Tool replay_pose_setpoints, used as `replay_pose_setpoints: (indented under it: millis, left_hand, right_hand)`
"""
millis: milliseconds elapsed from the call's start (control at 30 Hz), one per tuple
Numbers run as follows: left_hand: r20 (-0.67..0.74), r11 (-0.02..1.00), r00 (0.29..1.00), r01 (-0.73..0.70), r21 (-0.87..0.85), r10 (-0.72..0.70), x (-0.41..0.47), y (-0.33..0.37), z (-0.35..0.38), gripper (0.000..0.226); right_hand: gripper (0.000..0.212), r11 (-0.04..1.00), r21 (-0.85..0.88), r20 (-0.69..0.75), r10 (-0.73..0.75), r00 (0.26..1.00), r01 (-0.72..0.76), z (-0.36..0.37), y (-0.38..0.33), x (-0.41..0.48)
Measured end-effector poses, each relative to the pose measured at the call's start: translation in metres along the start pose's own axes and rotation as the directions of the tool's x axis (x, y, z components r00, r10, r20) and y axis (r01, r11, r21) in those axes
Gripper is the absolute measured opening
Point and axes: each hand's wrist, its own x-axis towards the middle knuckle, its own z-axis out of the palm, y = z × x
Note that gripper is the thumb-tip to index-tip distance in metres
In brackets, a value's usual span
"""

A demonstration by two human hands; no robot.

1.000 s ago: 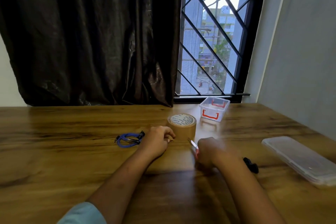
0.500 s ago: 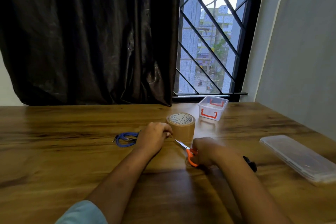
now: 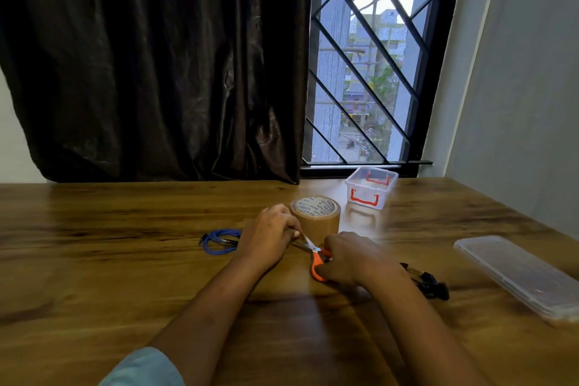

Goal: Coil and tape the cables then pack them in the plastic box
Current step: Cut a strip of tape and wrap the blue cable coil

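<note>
A brown tape roll (image 3: 318,218) lies flat on the wooden table (image 3: 125,260). My left hand (image 3: 268,236) pinches a pulled strip of tape just left of the roll. My right hand (image 3: 352,257) grips orange-handled scissors (image 3: 316,258), whose blades point up-left at the strip between my hands. A coiled blue cable (image 3: 219,240) lies left of my left hand. A black cable (image 3: 427,280) lies behind my right wrist, partly hidden. The clear plastic box (image 3: 371,186) with red clips stands open behind the roll.
A clear plastic lid (image 3: 517,273) lies at the right side of the table. A dark curtain (image 3: 156,56) and a barred window (image 3: 366,72) back the table. A grey wall runs along the right.
My right hand has brought the scissors up from the table, and their blades now reach the tape strip by my left fingers. My left hand stays at the roll.
</note>
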Motion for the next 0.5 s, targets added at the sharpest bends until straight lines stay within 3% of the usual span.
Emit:
replay_pose_setpoints:
  millis: [500]
  left_hand:
    - [0.042, 0.999, 0.998, -0.045, 0.001, 0.045, 0.0006, 0.0013, 0.0001, 0.008]
  right_hand:
    - [0.025, 1.000, -0.027, -0.098, -0.008, 0.995, 0.005, -0.0002, -0.0071, 0.0037]
